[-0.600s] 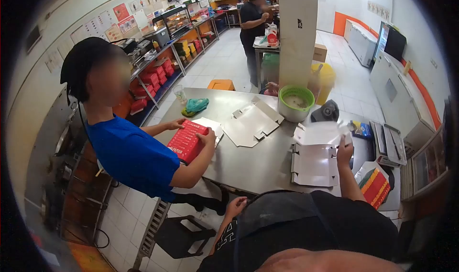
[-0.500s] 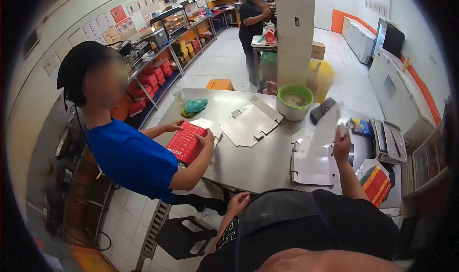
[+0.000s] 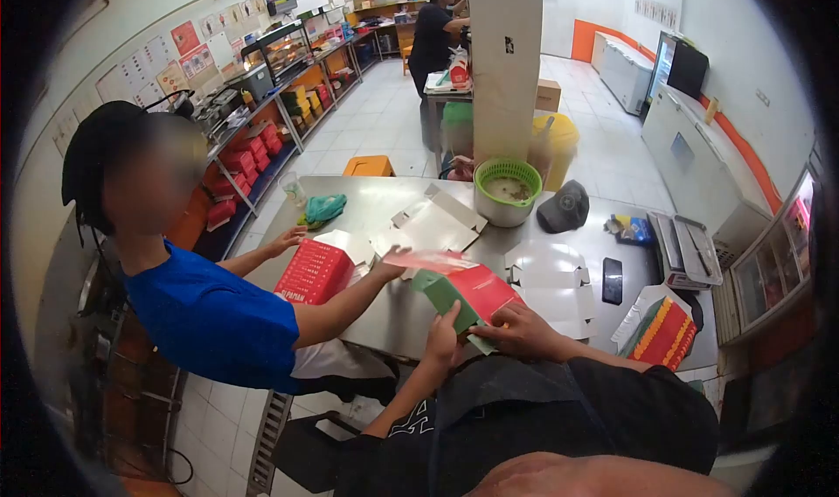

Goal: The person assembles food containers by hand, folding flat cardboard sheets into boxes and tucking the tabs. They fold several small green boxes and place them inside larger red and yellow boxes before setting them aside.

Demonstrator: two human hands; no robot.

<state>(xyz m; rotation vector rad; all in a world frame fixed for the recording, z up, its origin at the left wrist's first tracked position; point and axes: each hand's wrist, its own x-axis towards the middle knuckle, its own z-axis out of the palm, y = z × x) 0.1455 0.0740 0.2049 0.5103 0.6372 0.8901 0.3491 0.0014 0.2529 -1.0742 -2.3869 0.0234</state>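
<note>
A red and green cardboard box (image 3: 472, 289), partly folded, is held above the table's front edge. My left hand (image 3: 444, 335) grips its green side near the lower corner. The fingers of my right hand (image 3: 517, 329) are closed on its red side at the near right edge. One red flap at the far left is smeared by motion, close to a co-worker's hand (image 3: 398, 265). To the left stands a red printed box (image 3: 316, 272) in front of the co-worker in blue, whose other hand (image 3: 287, 240) is beside it.
Flat white carton blanks (image 3: 555, 274) lie on the steel table (image 3: 376, 322). Around them are a green basket in a pot (image 3: 509, 182), a dark cap (image 3: 564, 207), a phone (image 3: 612, 281), a scale (image 3: 690, 252) and a red-green carton (image 3: 664, 333). Another person (image 3: 437, 42) stands farther back.
My right hand has come in from the right with the carton, which now shows its red and green faces. My left hand has risen and taken hold. The co-worker's hands have left the red box.
</note>
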